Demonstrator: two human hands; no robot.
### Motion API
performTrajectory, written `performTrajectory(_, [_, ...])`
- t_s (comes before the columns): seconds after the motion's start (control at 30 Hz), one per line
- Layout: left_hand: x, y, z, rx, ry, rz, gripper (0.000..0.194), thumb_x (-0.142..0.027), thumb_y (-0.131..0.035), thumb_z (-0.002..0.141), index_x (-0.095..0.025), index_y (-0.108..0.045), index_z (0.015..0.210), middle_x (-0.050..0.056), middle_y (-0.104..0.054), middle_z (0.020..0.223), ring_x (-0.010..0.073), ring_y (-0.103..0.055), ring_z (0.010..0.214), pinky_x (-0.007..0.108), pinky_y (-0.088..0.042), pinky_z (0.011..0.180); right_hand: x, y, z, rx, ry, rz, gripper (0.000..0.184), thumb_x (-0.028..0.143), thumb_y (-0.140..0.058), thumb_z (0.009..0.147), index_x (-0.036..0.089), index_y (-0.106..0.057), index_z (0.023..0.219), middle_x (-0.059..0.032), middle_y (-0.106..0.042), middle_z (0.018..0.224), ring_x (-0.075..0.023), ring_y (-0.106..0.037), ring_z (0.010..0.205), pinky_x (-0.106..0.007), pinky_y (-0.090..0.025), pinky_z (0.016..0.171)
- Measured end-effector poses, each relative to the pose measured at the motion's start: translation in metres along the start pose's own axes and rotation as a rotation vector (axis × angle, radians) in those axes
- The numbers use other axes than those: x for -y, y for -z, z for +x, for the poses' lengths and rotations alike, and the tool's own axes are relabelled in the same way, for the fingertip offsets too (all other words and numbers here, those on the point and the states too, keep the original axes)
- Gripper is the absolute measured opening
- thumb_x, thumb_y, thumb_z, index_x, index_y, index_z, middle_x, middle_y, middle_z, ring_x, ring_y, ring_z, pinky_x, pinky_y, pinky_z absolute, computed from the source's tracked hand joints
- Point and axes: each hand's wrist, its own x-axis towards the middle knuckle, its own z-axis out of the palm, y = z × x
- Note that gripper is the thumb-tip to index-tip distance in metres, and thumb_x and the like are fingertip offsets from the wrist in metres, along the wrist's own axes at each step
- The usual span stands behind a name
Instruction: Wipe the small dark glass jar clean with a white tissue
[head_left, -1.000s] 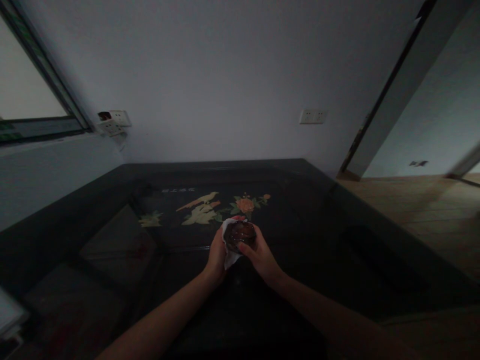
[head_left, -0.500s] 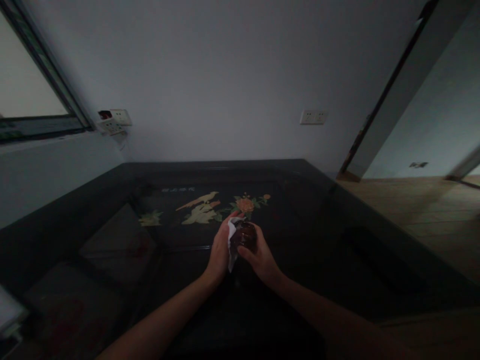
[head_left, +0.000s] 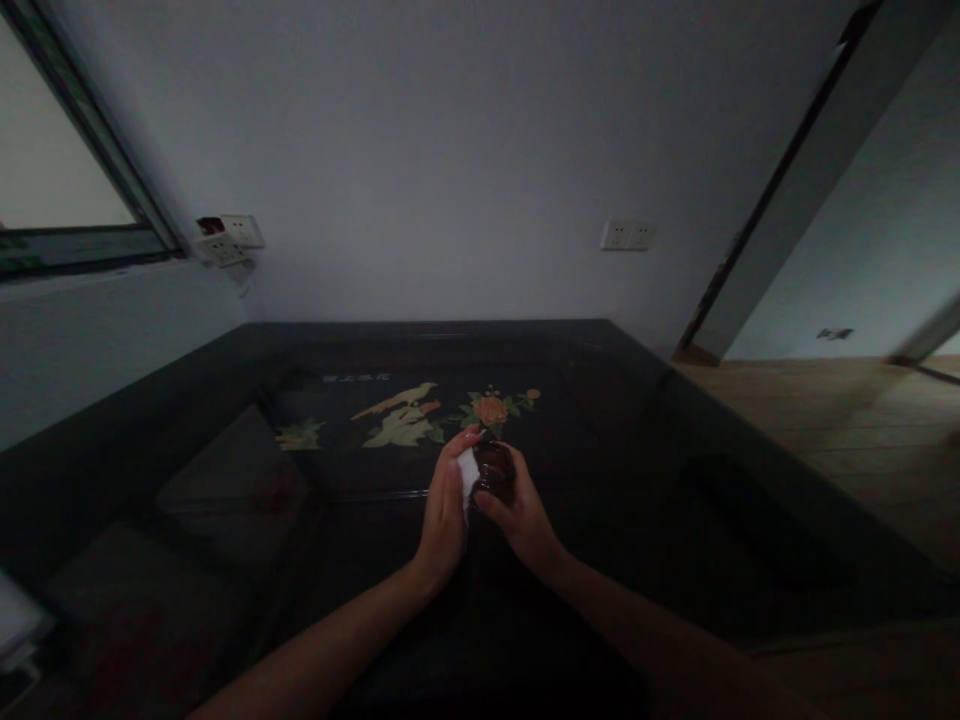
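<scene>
The dark glossy round object (head_left: 495,472) is held up between both hands, over the near-middle part of the black tabletop (head_left: 600,470). The right hand (head_left: 529,515) has its grip curled around the object's right side, thumb across the near face, seemingly to steady it. The left hand (head_left: 444,505) has its grip closed on a white cloth or tissue (head_left: 468,475), pressed to the object's left side, so the fabric lies between palm and glossy surface. Holding it centrally, in front of the body, probably lets both hands meet around it easily. Beyond, a bird-and-flower design (head_left: 401,418) decorates the tabletop; farther still, a double socket (head_left: 628,236) is set in the pale wall (head_left: 435,180).
</scene>
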Motion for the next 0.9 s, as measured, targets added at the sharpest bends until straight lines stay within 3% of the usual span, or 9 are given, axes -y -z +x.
performTrajectory(0.07, [0.003,-0.001,-0.003,0.019,-0.153,0.107,0.037,-0.038,-0.038,0.092,-0.022,-0.054,0.121,0.007,-0.047,0.137,0.0205,-0.036,0.131,0.040,-0.021,0.111,0.000,0.001,0.000,-0.037,-0.002,-0.017,0.058,0.039,-0.070,0.071,0.025,-0.039,0.118,-0.0071,-0.054,0.116,-0.0227,-0.054,0.107,-0.039,-0.040,0.095])
performTrajectory(0.13, [0.004,-0.001,-0.003,0.034,-0.171,0.137,0.036,-0.036,-0.038,0.092,-0.023,-0.053,0.122,0.007,-0.046,0.137,0.0203,-0.036,0.131,0.040,-0.020,0.112,0.000,0.002,0.000,-0.037,0.000,-0.028,0.058,0.040,-0.069,0.072,0.025,-0.039,0.119,-0.0073,-0.054,0.117,-0.0229,-0.053,0.108,-0.039,-0.040,0.096])
performTrajectory(0.2, [0.003,0.000,0.000,0.024,-0.083,0.079,0.036,-0.036,-0.037,0.092,-0.021,-0.056,0.120,0.008,-0.050,0.134,0.0211,-0.041,0.127,0.039,-0.024,0.110,-0.001,0.001,-0.001,-0.008,0.002,-0.041,0.058,0.039,-0.070,0.072,0.025,-0.038,0.119,-0.0072,-0.054,0.118,-0.0230,-0.052,0.110,-0.039,-0.039,0.096])
performTrajectory(0.37, [0.000,0.005,0.017,0.015,0.296,-0.254,0.042,-0.043,-0.044,0.086,-0.015,-0.063,0.111,0.009,-0.066,0.113,0.0243,-0.061,0.103,0.036,-0.044,0.093,0.001,-0.001,-0.004,0.101,-0.011,-0.015,0.065,0.039,-0.072,0.070,0.025,-0.036,0.122,-0.0079,-0.054,0.120,-0.0237,-0.053,0.111,-0.040,-0.040,0.097])
performTrajectory(0.47, [0.000,0.006,0.025,0.039,0.474,-0.420,0.041,-0.042,-0.047,0.082,-0.012,-0.067,0.102,0.010,-0.069,0.105,0.0238,-0.065,0.094,0.033,-0.048,0.086,0.001,-0.002,-0.005,0.158,0.004,-0.004,0.068,0.038,-0.072,0.070,0.025,-0.035,0.125,-0.0093,-0.050,0.127,-0.0249,-0.049,0.118,-0.042,-0.037,0.100])
performTrajectory(0.6, [0.001,0.006,0.027,0.000,0.560,-0.511,0.038,-0.038,-0.050,0.079,-0.010,-0.069,0.096,0.010,-0.071,0.099,0.0230,-0.066,0.089,0.032,-0.049,0.082,-0.001,-0.001,-0.004,0.195,0.017,-0.025,0.067,0.034,-0.071,0.072,0.025,-0.034,0.126,-0.0093,-0.049,0.128,-0.0244,-0.049,0.118,-0.043,-0.036,0.102])
performTrajectory(0.77, [0.007,0.007,0.028,-0.092,0.657,-0.572,0.032,-0.032,-0.050,0.078,-0.011,-0.068,0.095,0.008,-0.072,0.086,0.0194,-0.067,0.075,0.029,-0.051,0.072,-0.005,0.001,-0.003,0.221,-0.041,-0.091,0.079,0.025,-0.079,0.062,0.026,-0.032,0.126,-0.0093,-0.047,0.129,-0.0255,-0.047,0.120,-0.046,-0.036,0.102])
performTrajectory(0.9, [0.009,0.005,0.028,-0.139,0.700,-0.596,0.030,-0.031,-0.047,0.081,-0.011,-0.068,0.088,0.008,-0.072,0.083,0.0195,-0.067,0.075,0.030,-0.052,0.074,-0.007,0.002,-0.002,0.195,-0.052,-0.112,0.076,0.022,-0.078,0.063,0.027,-0.033,0.124,-0.0087,-0.048,0.129,-0.0246,-0.048,0.120,-0.045,-0.037,0.102])
